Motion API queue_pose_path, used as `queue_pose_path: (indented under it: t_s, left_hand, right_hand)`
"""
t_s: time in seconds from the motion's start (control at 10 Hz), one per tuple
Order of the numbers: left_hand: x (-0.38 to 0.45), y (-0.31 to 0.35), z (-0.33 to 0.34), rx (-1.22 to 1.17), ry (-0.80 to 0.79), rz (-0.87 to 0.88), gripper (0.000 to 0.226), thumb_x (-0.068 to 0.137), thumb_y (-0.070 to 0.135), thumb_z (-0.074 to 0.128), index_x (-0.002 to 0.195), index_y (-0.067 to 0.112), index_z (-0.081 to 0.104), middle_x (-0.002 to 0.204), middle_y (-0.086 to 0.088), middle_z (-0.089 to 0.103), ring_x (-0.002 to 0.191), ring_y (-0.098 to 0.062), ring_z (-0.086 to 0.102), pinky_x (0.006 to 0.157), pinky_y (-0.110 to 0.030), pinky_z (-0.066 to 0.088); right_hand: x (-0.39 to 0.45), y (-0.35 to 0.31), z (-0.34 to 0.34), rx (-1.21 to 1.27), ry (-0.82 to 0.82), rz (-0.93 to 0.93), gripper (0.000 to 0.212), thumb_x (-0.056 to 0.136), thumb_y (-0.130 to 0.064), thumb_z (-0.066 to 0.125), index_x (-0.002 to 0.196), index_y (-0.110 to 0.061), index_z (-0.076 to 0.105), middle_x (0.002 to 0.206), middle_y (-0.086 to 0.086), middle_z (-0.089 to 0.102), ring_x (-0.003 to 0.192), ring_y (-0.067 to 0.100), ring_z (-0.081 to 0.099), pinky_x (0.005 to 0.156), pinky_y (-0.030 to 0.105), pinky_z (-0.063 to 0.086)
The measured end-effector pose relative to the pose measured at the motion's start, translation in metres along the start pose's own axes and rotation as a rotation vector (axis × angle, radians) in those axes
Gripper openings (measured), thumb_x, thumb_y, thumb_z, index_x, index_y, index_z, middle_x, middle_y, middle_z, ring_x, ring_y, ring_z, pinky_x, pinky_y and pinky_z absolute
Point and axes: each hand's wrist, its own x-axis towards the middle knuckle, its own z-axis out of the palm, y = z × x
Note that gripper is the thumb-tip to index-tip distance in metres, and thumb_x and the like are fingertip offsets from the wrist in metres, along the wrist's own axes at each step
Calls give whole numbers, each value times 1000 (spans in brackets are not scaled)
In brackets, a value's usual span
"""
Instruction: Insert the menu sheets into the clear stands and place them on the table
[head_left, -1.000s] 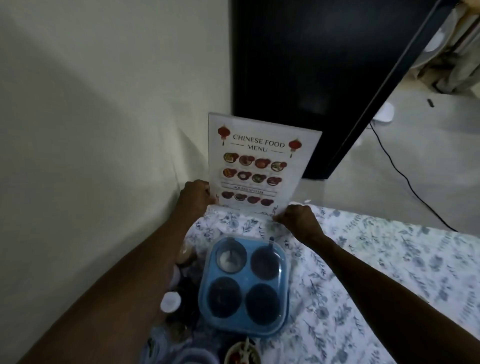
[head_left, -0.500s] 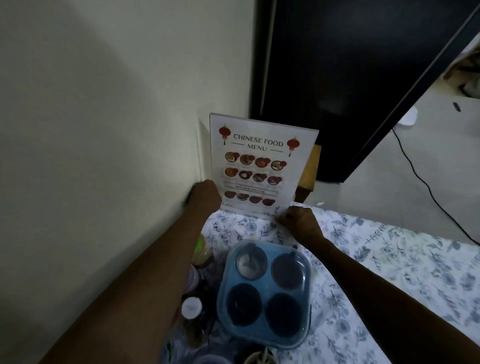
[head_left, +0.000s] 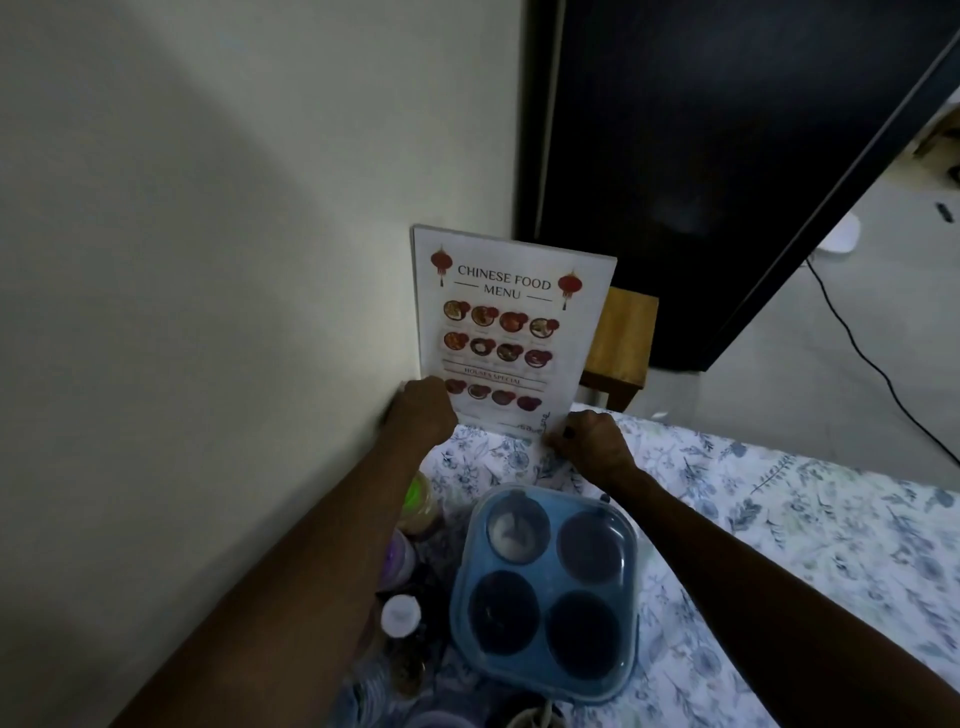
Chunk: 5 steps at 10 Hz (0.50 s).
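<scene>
Menu stand (head_left: 511, 327) upright at far corner of table (head_left: 779, 519), hard by wall (head_left: 208, 260), printed face toward camera, long axis vertical with slight lean. Left hand (head_left: 423, 415) closed on lower left corner of stand, right hand (head_left: 595, 441) closed on lower right corner; both gripping at base, knuckles up, fingertips hidden. Sheet already inside the clear holder, judging by the plain edges round the print. Stand straight ahead of both hands, at far reach; left hand closer to wall, right hand on open side over floral cloth. Blue four-cup container (head_left: 543, 592) just behind wrists, between forearms; small bottles (head_left: 402, 618) along wall under left forearm. Base contact with cloth not visible, so cannot tell if fully set down. Likely step: final seating and squaring of stand, then release. Risk: tipping back toward wall or off far edge on letting go
</scene>
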Motion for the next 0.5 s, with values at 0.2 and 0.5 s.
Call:
queue_pose_path:
  t_s: [0.2, 0.5]
  left_hand:
    - [-3, 2, -1, 1, 27, 19, 45, 88, 36, 62, 121, 5, 58, 123, -18, 62, 112, -35, 60, 92, -41, 51]
    - [-24, 15, -9, 27, 95, 60, 43, 89, 36, 63, 119, 5, 59, 121, -16, 64, 110, -33, 62, 90, -41, 51]
  right_hand:
    - [-2, 1, -4, -6, -24, -2, 34, 90, -30, 70, 116, -8, 70, 113, 14, 74, 101, 27, 70, 83, 27, 51]
    - [-19, -2, -19, 50, -20, 28, 48, 83, -30, 79, 124, -9, 65, 117, 13, 73, 105, 26, 68, 84, 28, 51]
